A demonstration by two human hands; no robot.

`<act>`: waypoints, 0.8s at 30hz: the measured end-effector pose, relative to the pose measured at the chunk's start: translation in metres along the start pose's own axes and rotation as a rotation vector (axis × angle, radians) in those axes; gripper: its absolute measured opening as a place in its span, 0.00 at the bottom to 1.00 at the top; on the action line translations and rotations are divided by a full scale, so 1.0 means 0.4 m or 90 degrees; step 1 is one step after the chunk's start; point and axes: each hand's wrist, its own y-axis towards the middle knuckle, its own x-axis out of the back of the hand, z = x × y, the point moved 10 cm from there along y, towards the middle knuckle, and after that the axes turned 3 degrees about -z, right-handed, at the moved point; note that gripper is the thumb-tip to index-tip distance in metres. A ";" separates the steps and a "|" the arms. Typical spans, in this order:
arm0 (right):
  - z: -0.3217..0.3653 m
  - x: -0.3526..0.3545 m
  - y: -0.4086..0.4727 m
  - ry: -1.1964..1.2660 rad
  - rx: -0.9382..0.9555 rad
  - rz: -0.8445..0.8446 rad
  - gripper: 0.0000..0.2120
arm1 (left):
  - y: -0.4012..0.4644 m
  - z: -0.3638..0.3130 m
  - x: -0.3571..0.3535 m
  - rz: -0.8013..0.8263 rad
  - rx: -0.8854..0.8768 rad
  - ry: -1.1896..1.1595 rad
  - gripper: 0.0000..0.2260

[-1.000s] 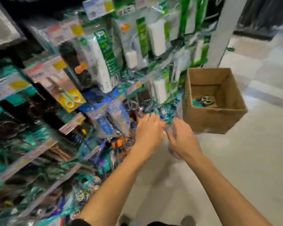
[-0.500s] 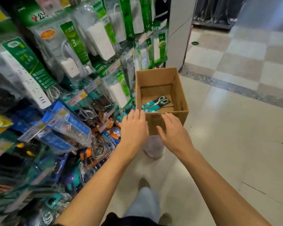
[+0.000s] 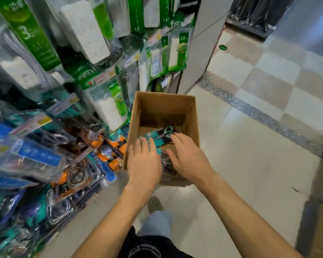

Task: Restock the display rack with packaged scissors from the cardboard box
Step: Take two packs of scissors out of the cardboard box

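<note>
Reaching into the box (image 3: 191,116) at twelve o'clock, left hand (image 3: 144,162) and right hand (image 3: 189,161) spread flat-fingered, holding nothing, over teal scissor packs (image 3: 158,135).

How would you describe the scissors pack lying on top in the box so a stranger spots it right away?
Find the open cardboard box standing beside the display rack. Inside it, just beyond the fingertips of both hands, lies a teal-carded scissors pack. It is the topmost one, angled, its grey handles toward the far right.

The cardboard box (image 3: 164,108) is standing open-topped, giving access from above; hanging packages (image 3: 108,110) are crowding its left; bare floor (image 3: 250,164) is lying right.
</note>
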 end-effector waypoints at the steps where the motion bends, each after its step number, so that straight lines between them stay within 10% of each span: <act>1: 0.002 -0.028 0.028 -0.004 0.019 0.039 0.25 | 0.022 -0.004 -0.017 0.024 0.011 -0.007 0.27; 24: -0.051 -0.497 0.392 -0.258 0.380 0.515 0.27 | 0.237 -0.033 -0.336 0.354 0.345 -0.121 0.22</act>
